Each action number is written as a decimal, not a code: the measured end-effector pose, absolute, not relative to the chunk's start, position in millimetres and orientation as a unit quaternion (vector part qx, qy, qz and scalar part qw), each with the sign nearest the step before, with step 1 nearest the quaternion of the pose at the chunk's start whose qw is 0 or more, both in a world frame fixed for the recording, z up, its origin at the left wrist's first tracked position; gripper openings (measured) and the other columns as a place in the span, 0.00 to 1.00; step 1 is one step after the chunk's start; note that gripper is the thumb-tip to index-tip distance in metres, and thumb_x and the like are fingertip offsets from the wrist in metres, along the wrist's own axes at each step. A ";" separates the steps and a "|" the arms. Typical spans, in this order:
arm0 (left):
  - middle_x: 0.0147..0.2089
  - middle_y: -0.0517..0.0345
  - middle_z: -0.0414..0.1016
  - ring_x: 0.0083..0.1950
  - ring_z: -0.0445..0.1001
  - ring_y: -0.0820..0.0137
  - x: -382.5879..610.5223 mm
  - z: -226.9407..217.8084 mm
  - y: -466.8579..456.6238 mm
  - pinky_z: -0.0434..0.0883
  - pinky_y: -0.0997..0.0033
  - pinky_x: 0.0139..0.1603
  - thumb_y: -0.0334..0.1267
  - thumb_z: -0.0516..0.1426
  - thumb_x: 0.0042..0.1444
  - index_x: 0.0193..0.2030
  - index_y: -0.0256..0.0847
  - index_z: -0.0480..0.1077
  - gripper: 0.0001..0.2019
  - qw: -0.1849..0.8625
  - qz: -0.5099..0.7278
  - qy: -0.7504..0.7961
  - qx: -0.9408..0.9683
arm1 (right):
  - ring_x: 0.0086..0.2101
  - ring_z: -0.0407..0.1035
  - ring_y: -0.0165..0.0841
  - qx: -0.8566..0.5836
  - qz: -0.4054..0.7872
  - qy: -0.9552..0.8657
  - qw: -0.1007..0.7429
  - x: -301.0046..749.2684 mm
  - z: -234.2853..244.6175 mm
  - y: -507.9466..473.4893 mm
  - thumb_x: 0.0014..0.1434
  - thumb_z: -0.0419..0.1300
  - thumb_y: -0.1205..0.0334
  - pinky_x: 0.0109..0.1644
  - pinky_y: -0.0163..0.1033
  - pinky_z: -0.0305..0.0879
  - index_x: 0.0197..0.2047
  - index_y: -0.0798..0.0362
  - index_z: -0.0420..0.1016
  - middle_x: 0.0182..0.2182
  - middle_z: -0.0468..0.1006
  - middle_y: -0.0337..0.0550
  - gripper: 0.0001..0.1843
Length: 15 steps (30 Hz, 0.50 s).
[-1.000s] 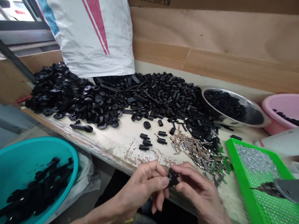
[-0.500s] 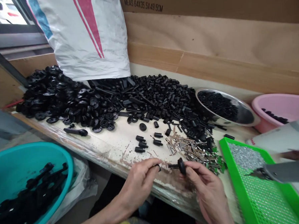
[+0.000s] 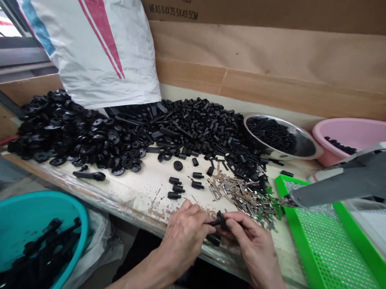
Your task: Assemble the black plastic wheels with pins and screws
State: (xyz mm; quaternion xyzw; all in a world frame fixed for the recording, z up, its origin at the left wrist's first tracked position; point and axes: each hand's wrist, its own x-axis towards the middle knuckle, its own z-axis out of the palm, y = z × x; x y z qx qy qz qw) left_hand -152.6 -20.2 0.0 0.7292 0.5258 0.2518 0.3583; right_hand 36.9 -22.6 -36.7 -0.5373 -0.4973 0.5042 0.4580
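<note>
1. Change from the earlier frame: the two hands, previously apart, have closed together on one part, and the grey electric screwdriver (image 3: pixel 350 183) now hangs higher, its bit tip above the far left corner of the tray.
2. Workbench (image 3: pixel 130 191): a scuffed, paint-chipped pale top running from left to right, backed at the far side by a brown cardboard carton (image 3: pixel 238 12).
3. White woven sack (image 3: pixel 94 46) with pink stripes: slumped at the far edge, behind the heaps of parts.
4. Containers: a teal basin (image 3: pixel 53 199) of long black pieces sits near left, below the bench. A pink basin (image 3: pixel 350 125) at far right and a stainless steel bowl (image 3: pixel 285 126) left of it both hold black parts. A green perforated tray (image 3: pixel 297 234) lies near right.
5. Black plastic wheels (image 3: pixel 69 133) are heaped far left, and black plastic sleeves (image 3: pixel 198 122) are heaped at centre.
6. Metal clips (image 3: pixel 241 198): a loose pile just right of the hands, mixed with some green bits.
7. Left hand (image 3: pixel 184 233) and right hand (image 3: pixel 253 245): their fingers clamp the part from either side, close together over the near bench edge.
8. Ribbed black plastic pin (image 3: pixel 220 220): held crosswise between the hands, a small disc at its right end.
</note>
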 end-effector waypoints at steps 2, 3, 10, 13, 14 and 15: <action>0.31 0.56 0.73 0.39 0.68 0.66 -159.6 1.6 -16.7 0.62 0.69 0.42 0.38 0.52 0.63 0.31 0.38 0.75 0.13 0.443 0.237 0.516 0.693 | 0.39 0.74 0.37 -0.550 0.444 -0.537 0.460 45.2 -39.3 -22.9 0.56 0.65 0.55 0.43 0.37 0.73 0.35 0.51 0.82 0.37 0.81 0.45 0.09; 0.30 0.57 0.73 0.36 0.68 0.67 -162.9 2.8 -14.9 0.63 0.70 0.39 0.39 0.51 0.63 0.30 0.38 0.75 0.15 0.490 0.232 0.508 0.669 | 0.41 0.74 0.38 -0.564 0.401 -0.554 0.463 49.9 -41.2 -22.6 0.57 0.63 0.54 0.45 0.39 0.72 0.37 0.51 0.81 0.38 0.81 0.45 0.11; 0.34 0.60 0.72 0.41 0.66 0.68 -149.7 -3.9 -18.4 0.60 0.70 0.45 0.31 0.56 0.60 0.34 0.41 0.75 0.07 0.330 0.263 0.506 0.752 | 0.39 0.74 0.40 -0.620 0.269 -0.602 0.424 59.8 -52.1 -17.3 0.57 0.61 0.54 0.46 0.43 0.69 0.36 0.52 0.82 0.38 0.80 0.47 0.12; 0.36 0.60 0.72 0.42 0.65 0.68 -138.5 -18.2 -21.9 0.61 0.71 0.43 0.28 0.56 0.59 0.37 0.44 0.75 0.08 0.288 0.252 0.464 0.799 | 0.36 0.74 0.41 -0.624 0.232 -0.626 0.406 57.9 -49.7 -18.0 0.58 0.60 0.55 0.43 0.45 0.68 0.37 0.53 0.83 0.36 0.79 0.49 0.13; 0.36 0.61 0.72 0.41 0.66 0.69 -137.0 -22.2 -21.6 0.61 0.71 0.43 0.27 0.56 0.59 0.38 0.44 0.75 0.09 0.285 0.255 0.450 0.807 | 0.36 0.74 0.41 -0.624 0.223 -0.631 0.404 58.2 -48.3 -19.5 0.58 0.59 0.55 0.43 0.45 0.68 0.38 0.54 0.83 0.36 0.79 0.49 0.14; 0.35 0.61 0.72 0.40 0.66 0.70 -136.7 -25.1 -20.6 0.62 0.72 0.43 0.27 0.56 0.60 0.39 0.45 0.75 0.09 0.287 0.262 0.438 0.811 | 0.37 0.74 0.42 -0.624 0.214 -0.634 0.404 58.7 -46.5 -21.7 0.59 0.58 0.55 0.43 0.44 0.67 0.39 0.54 0.82 0.37 0.79 0.50 0.15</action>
